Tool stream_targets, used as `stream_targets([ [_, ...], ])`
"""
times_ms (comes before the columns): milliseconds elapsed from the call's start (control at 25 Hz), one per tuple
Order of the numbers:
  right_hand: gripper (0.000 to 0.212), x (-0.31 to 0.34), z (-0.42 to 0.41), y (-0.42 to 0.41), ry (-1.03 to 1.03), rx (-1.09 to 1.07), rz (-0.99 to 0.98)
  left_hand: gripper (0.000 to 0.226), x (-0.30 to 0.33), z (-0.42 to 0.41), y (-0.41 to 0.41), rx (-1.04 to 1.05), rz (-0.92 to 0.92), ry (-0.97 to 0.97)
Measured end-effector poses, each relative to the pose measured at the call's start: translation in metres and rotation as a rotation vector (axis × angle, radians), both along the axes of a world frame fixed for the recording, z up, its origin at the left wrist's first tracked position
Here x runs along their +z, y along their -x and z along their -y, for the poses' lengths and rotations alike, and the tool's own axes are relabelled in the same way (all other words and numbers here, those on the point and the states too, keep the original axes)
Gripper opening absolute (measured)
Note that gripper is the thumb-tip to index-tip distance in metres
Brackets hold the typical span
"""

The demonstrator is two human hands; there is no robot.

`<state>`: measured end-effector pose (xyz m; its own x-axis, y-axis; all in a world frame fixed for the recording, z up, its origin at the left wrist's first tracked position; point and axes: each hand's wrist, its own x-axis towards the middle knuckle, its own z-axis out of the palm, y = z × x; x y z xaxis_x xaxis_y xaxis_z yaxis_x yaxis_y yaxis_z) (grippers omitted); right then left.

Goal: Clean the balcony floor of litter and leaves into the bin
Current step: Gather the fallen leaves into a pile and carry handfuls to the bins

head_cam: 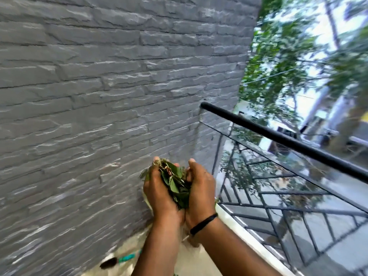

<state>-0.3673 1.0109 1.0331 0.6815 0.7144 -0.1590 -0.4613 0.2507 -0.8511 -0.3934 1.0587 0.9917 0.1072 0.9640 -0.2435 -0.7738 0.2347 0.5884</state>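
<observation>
Leaves [175, 184] cupped between both hands.
Left hand [159, 188] and right hand [201, 186] curl fingers round them beside the grey stone wall [99, 86].

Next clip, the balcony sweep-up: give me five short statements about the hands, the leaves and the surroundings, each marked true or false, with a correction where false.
1. Both hands press a bunch of leaves between them. True.
2. The black band is on the left wrist. False: it is on the right wrist, below the right hand.
3. The bin is in view beside the wall. False: no bin shows in this picture.
4. A black handrail runs to the right of the hands. True.
5. The left hand hangs idle. False: it cups the leaves from the left side.
</observation>
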Motion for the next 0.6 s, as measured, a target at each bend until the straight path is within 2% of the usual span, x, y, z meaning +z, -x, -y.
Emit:
stream_targets([
  [280,0.016,0.005,0.121,-0.125,-0.064,-0.434,0.027,0.028,0.032,0.121,-0.130,-0.357,-0.168,-0.198],
  [400,0.022,0.018,0.191,-0.172,-0.110,-0.548,0.023,0.028,0.056,0.193,-0.184,-0.424,-0.164,-0.275],
  [520,0.028,0.023,0.279,-0.218,-0.144,-0.699,0.061,0.031,0.072,0.284,-0.232,-0.566,-0.149,-0.324],
  [600,0.029,0.019,0.340,-0.242,-0.198,-0.788,0.013,0.030,0.072,0.346,-0.261,-0.695,-0.124,-0.316],
])
